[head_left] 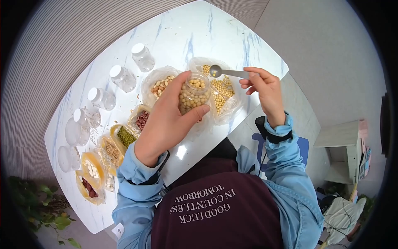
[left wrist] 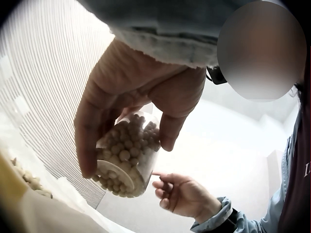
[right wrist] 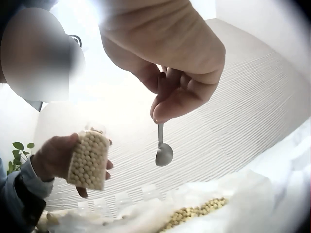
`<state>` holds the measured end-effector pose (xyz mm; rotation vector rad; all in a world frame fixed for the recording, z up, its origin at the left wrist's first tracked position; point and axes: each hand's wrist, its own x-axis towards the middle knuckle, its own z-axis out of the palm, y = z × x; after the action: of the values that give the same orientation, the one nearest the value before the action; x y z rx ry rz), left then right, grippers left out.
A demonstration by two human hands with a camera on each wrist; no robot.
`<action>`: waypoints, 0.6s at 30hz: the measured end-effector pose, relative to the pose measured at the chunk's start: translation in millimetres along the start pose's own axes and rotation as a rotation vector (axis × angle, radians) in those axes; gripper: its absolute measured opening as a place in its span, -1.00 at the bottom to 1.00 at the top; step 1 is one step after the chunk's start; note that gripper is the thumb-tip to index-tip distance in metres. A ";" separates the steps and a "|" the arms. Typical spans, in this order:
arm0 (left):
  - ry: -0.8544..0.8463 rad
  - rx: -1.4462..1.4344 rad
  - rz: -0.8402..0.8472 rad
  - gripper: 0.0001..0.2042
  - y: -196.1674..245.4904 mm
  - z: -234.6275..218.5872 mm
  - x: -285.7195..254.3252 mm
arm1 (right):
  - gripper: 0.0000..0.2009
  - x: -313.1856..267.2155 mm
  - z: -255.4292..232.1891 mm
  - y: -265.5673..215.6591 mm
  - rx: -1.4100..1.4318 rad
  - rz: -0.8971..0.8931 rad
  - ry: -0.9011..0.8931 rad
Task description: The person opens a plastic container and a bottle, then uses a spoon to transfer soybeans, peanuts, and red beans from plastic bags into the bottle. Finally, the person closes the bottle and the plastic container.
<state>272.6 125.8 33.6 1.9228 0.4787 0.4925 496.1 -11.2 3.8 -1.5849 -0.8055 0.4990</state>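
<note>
My left hand (head_left: 166, 124) grips a clear, open-mouthed jar (head_left: 195, 94), thumb on one side and fingers on the other. Pale yellow soybeans (right wrist: 87, 162) fill it up to near the neck. In my right hand (head_left: 267, 92), a metal measuring spoon (right wrist: 164, 154) is pinched by its handle between thumb and fingers. A few soybeans show in its bowl (head_left: 215, 71) in the head view. The spoon is over an opened plastic bag of soybeans (head_left: 222, 92), to the right of the jar's mouth. The left wrist view shows the jar's underside (left wrist: 116, 174).
Left of the jar is a bag of peanuts (head_left: 161, 86). Bags of red beans (head_left: 142, 119), green mung beans (head_left: 125, 136) and other dry goods curve down the table's (head_left: 178, 37) left side. Several white-lidded clear jars (head_left: 143, 58) line the far edge, near stacked clear lids (head_left: 68, 159).
</note>
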 end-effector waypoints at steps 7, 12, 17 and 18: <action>0.025 -0.029 0.032 -0.31 -6.3 -0.2 1.4 | -0.78 9.2 15.1 38.3 -0.218 -0.066 -0.166; 0.016 -0.015 0.028 -0.31 -7.6 0.1 1.0 | -0.79 5.5 16.7 37.1 -0.379 -0.136 -0.271; -0.002 -0.014 0.013 -0.31 -6.8 0.0 1.1 | -0.79 2.7 4.9 33.0 -0.213 0.063 -0.289; -0.007 -0.013 0.009 -0.31 -6.2 -0.1 1.1 | -0.79 3.3 2.7 32.5 -0.156 0.117 -0.271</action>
<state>272.8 128.8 28.0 1.9141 0.4612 0.4942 503.3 -8.0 -28.0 -1.7381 -0.9782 0.7622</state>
